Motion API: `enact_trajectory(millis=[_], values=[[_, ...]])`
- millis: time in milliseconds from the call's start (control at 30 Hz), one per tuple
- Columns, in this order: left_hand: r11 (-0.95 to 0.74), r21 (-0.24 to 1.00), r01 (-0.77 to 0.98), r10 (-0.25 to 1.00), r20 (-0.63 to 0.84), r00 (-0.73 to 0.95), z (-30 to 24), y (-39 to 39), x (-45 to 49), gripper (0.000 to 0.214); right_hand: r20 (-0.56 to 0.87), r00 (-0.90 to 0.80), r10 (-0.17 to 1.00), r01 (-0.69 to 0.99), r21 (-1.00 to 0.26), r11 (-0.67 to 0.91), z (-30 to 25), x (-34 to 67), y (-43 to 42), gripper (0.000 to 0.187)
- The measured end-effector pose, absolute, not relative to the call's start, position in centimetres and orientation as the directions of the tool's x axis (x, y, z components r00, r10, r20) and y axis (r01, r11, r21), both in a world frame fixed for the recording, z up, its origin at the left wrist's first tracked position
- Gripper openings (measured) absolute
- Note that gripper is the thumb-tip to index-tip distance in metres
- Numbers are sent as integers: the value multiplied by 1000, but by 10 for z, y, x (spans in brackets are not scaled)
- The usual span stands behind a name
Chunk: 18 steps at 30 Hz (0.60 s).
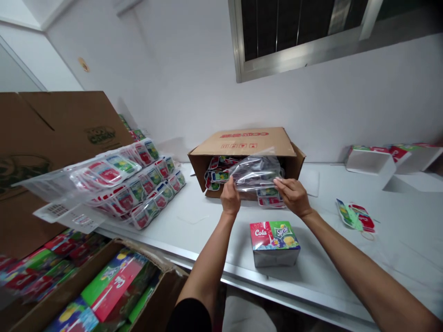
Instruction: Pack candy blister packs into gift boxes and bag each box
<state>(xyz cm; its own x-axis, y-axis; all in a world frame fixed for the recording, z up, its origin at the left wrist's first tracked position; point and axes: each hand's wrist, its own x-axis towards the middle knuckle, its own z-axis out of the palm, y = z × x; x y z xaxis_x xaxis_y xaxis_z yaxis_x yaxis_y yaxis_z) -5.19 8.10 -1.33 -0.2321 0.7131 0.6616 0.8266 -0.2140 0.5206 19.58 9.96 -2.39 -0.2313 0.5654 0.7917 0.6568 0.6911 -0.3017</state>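
Observation:
A clear plastic bag [254, 173] is stretched between my hands over the white table. My left hand [230, 197] pinches its left side, and the fingers of my right hand [293, 194] close on its right edge. Behind the bag lies a cardboard carton [244, 140] on its side, its mouth facing me, with many small red and green packets [219, 176] inside. Nearer to me, below the bag, a Cola and Sprite printed box [275, 242] sits on the table, apart from both hands.
Bagged packet strips [138, 184] are stacked at left beside a large brown carton [62, 138]. An open carton [162, 272] of printed boxes stands at the lower left. Loose packets [356, 216] and open white boxes [368, 161] lie at right. A wall [180, 69] rises behind the table.

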Motion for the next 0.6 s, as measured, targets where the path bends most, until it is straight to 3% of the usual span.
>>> enact_trajectory(millis=[100, 233, 367, 467, 600], values=[[-234, 542, 807, 726, 649, -226, -36, 86, -51, 41, 718, -181, 672, 628, -441, 641, -57, 194, 109, 30], [-222, 607, 763, 771, 588, -243, -69, 66, -44, 40, 664, -176, 727, 557, -542, 630, -92, 196, 93, 32], [-261, 668, 697, 821, 534, -204, -72, 34, -41, 47, 599, -182, 779, 456, -651, 607, -92, 211, 67, 32], [-391, 721, 572, 830, 545, -120, -65, 6, -42, 64, 537, -228, 812, 332, -741, 583, -76, 227, 46, 26], [-516, 698, 497, 793, 608, -30, -69, -33, -42, 86, 577, -359, 734, 277, -685, 674, -64, 245, 14, 26]])
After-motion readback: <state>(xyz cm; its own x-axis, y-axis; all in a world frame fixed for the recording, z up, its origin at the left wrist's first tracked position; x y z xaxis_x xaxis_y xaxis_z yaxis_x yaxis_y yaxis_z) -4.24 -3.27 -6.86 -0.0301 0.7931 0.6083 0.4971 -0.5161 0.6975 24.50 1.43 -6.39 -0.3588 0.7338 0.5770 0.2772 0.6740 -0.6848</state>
